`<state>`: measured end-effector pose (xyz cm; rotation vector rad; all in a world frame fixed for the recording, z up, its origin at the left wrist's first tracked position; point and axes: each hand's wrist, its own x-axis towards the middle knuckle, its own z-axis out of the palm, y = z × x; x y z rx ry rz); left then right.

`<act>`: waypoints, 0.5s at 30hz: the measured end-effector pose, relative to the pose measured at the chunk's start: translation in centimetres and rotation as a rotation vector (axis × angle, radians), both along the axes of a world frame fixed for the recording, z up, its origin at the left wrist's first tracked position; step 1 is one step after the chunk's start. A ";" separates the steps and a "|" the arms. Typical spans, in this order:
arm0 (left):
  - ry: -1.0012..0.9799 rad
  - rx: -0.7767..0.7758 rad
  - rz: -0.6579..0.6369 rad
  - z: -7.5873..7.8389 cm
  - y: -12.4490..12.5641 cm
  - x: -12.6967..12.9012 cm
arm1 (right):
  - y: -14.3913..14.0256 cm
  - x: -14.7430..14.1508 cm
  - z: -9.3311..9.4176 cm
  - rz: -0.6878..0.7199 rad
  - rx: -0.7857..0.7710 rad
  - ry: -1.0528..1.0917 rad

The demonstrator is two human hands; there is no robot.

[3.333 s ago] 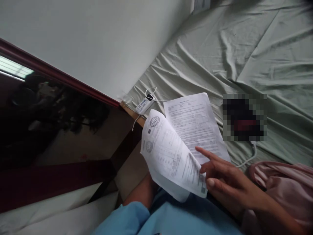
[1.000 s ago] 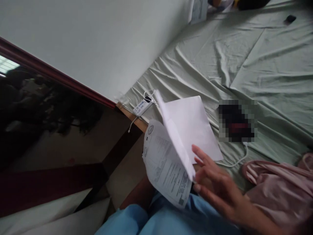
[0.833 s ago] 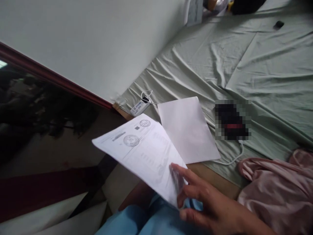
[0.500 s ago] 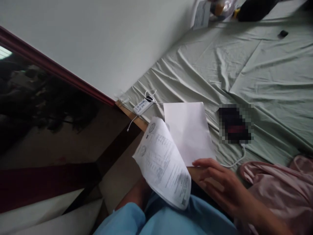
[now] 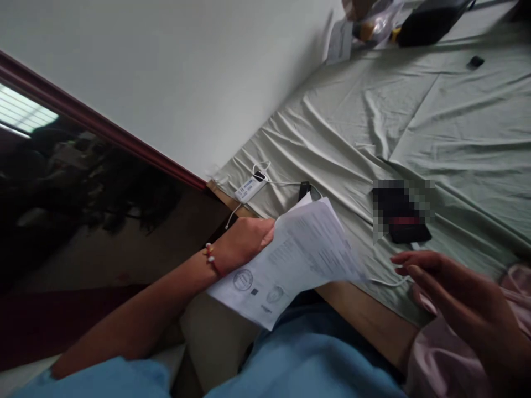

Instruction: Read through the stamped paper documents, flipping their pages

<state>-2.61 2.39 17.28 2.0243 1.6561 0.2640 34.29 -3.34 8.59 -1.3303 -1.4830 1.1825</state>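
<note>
Just one hand [image 5: 249,240], the left, grips at least two paper sheets [image 5: 290,254]

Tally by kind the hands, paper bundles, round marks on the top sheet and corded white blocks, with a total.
Left hand and right hand: 2
Paper bundle: 1
Round marks: 2
Corded white block: 1
Total: 6

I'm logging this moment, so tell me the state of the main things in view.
Left hand: closed on the papers
Papers: gripped, printed, stamped, slightly curved
Right hand: open, holding nothing
Bracelet: around the left wrist
Phone: lying flat, cable plugged in, mostly blurred out
White box: lying on the green cloth, power unclear
Green cloth: wrinkled
Pink cloth: crumpled, partly hidden
</note>
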 end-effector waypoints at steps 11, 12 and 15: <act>-0.318 0.077 0.241 3.4 -5.3 -0.1 | 0.9 -4.9 -3.0 0.158 -0.219 0.346; -0.412 0.089 0.295 2.7 -5.7 -0.2 | 1.1 -5.4 -3.0 0.184 -0.226 0.385; -0.702 0.066 0.420 -0.2 -6.6 -0.2 | 1.5 -6.7 -2.9 0.195 -0.252 0.502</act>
